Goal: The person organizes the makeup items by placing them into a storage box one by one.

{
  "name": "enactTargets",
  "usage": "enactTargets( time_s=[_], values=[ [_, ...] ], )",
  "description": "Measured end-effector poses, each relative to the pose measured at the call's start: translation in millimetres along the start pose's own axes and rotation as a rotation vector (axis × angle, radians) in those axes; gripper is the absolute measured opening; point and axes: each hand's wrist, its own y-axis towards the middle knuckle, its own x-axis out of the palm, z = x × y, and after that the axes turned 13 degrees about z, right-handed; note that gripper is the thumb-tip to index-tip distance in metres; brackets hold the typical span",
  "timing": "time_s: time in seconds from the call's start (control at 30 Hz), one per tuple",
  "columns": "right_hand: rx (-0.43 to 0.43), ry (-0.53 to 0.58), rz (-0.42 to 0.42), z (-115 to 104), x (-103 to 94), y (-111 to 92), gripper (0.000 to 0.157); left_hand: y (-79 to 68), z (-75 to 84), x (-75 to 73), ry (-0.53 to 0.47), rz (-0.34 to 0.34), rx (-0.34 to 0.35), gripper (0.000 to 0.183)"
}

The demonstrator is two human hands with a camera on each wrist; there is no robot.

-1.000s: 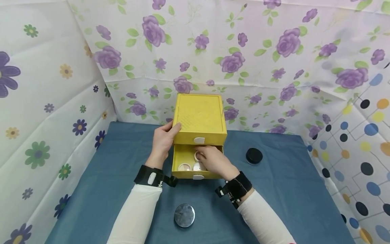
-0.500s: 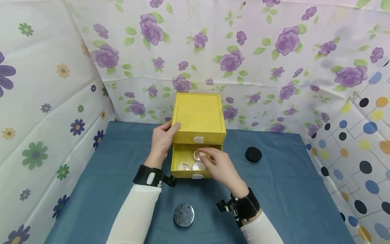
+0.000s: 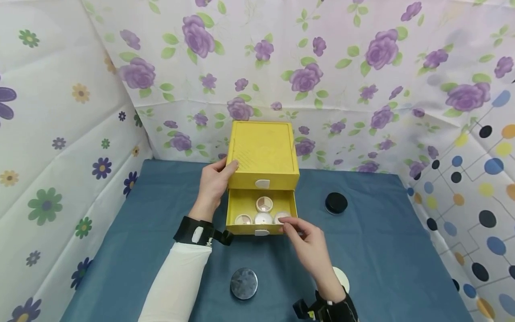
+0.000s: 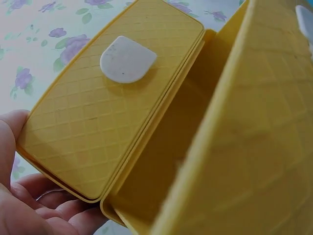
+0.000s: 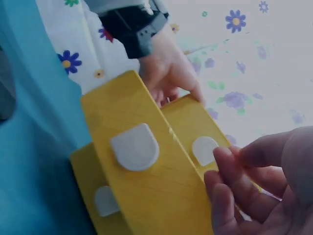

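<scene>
A yellow plastic drawer box [image 3: 263, 147] stands at the back of the table. My left hand [image 3: 212, 183] grips its left side, thumb on the upper edge and fingers against the side, as the left wrist view shows. Below the shut top drawer, a drawer [image 3: 243, 201] is pulled out. Inside lie several round white-rimmed pots, one with beige and brown sections [image 3: 264, 204] behind a front row. My right hand [image 3: 311, 246] is at the drawer's front right corner, fingertips over the rightmost pot [image 3: 281, 217]. In the right wrist view its fingers [image 5: 264, 149] are loosely bent, holding nothing.
A black round case [image 3: 335, 203] lies right of the box. Nearer the front is a dark shiny round case [image 3: 243, 284]. A pale round thing [image 3: 343, 279] shows partly behind my right wrist. Another drawer front with a white tab [image 5: 105, 200] sits below the open drawer.
My right hand has drawn back from inside the drawer toward the front right, uncovering the pots. The pale round thing has come into view. My left hand keeps its grip.
</scene>
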Motion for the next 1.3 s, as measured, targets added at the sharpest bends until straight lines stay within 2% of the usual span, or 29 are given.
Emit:
enactTargets(
  time_s=[0.1, 0.27, 0.4, 0.57, 0.67, 0.83, 1.17, 1.3],
  values=[
    [0.082, 0.04, -0.066, 6, 1.9, -7, 0.014, 0.2, 2.3, 0.3, 0.006, 0.004, 0.001, 0.06],
    [0.224, 0.067, -0.257, 17, 10.0, -16, 0.018, 0.9, 4.0, 1.6, 0.014, 0.008, -0.016, 0.059],
    [0.289, 0.1, -0.374, 25, 17.9, -21, 0.024, 0.9, 6.8, 1.5, 0.024, -0.003, -0.032, 0.06],
    [0.371, 0.174, -0.465, 35, 27.4, -22, 0.041, 0.8, 10.2, 0.2, 0.015, -0.012, -0.053, 0.06],
    [0.425, 0.231, -0.483, 40, 32.7, -22, 0.054, 0.9, 10.3, -1.0, 0.02, -0.003, -0.063, 0.06],
    [0.527, 0.333, -0.457, 43, 40.2, -25, 0.068, 0.3, 7.4, -1.6, 0.045, -0.006, -0.067, 0.061],
    [0.672, 0.453, -0.431, 42, 50.8, -21, 0.075, 1.0, 7.9, -5.1, 0.091, 0.004, -0.08, 0.068],
    [0.689, 0.485, -0.409, 42, 54.0, -17, 0.074, 0.4, 8.6, -5.4, 0.103, 0.023, -0.075, 0.068]
  ],
)
